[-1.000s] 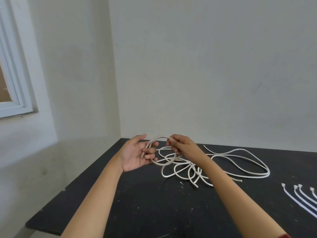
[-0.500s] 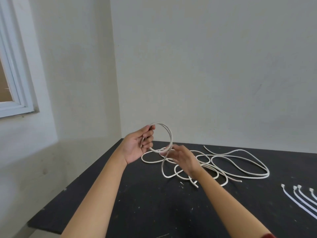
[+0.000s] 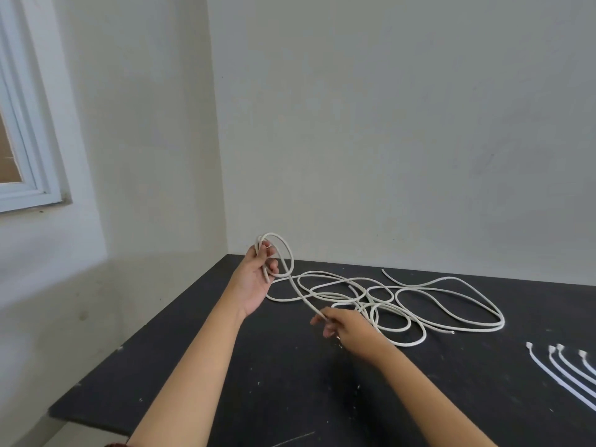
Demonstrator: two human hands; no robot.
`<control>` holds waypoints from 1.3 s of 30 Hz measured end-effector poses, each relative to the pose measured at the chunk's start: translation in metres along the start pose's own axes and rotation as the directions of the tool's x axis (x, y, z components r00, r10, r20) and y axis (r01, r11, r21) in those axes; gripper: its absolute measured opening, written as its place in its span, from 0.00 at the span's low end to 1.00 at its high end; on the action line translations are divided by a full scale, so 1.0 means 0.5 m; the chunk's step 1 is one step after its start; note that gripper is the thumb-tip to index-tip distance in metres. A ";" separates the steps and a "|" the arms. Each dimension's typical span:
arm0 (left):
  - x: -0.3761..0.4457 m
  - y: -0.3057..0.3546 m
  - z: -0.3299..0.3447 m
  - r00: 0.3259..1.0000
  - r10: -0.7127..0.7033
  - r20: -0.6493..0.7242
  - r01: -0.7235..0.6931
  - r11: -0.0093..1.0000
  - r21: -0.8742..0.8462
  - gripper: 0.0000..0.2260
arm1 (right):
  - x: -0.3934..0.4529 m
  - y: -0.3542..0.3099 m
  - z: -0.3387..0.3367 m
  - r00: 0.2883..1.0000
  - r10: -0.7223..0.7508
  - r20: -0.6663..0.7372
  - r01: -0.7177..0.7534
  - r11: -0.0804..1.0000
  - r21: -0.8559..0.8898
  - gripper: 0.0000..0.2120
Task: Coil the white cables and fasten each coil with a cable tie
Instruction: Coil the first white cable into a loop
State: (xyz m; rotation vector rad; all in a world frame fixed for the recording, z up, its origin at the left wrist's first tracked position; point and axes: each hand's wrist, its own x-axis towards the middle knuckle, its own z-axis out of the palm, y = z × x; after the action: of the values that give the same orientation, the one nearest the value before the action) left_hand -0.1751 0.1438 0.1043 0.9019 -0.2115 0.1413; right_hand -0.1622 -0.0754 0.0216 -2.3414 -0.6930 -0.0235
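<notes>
Holding a small coil [image 3: 280, 254] of white cable, the left hand [image 3: 258, 279] is raised above the far left corner of the black counter [image 3: 200, 366]. Its grip is closed: the fingers are curled around the gathered loops, and the coil stands up above the fingertips like a ring. From this coil one strand of the white cable [image 3: 298, 290] goes down and to the right, straight to the right hand [image 3: 350, 329]. The right hand is low, close to the counter surface, and its grip is narrow: the thumb and the fingers pinch the strand, with the cable passing under the palm.

The rest of the cable [image 3: 419, 304] lies loose on the counter behind and to the right of the right hand, in many wide, crossing loops. One free end [image 3: 383, 271] points to the far wall, and another end [image 3: 453, 332] lies near the outer loop on the right.

At the right edge of the counter, well apart from the cable, four white cable ties [image 3: 561, 366] lie side by side, with their heads to the left. A window frame [image 3: 32, 162] is on the left wall.
</notes>
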 end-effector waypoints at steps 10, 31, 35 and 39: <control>0.015 -0.039 0.040 0.994 0.058 -0.092 -0.028 0.955 0.294 0.08 | -0.019 -0.079 -0.052 0.938 -0.189 -0.292 0.222 0.971 0.084 0.14; -0.023 0.033 0.066 0.901 -0.337 0.272 0.105 0.778 0.619 0.13 | 0.021 -0.186 -0.187 0.895 -0.242 -0.374 0.278 0.960 0.044 0.05; -0.026 0.023 0.076 0.891 -0.366 0.269 0.120 0.761 0.637 0.13 | 0.017 -0.174 -0.189 0.905 -0.188 -0.381 0.240 0.966 0.094 0.04; -0.030 0.014 0.084 0.895 -0.373 0.245 0.139 0.754 0.641 0.14 | 0.012 -0.165 -0.196 0.908 -0.166 -0.384 0.225 0.968 0.113 0.04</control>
State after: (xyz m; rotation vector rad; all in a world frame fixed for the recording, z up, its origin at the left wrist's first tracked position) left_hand -0.1964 0.1145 0.1310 1.6058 -0.3912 -0.2438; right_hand -0.1810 -0.0819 0.1482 -2.0298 -0.7060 -0.4769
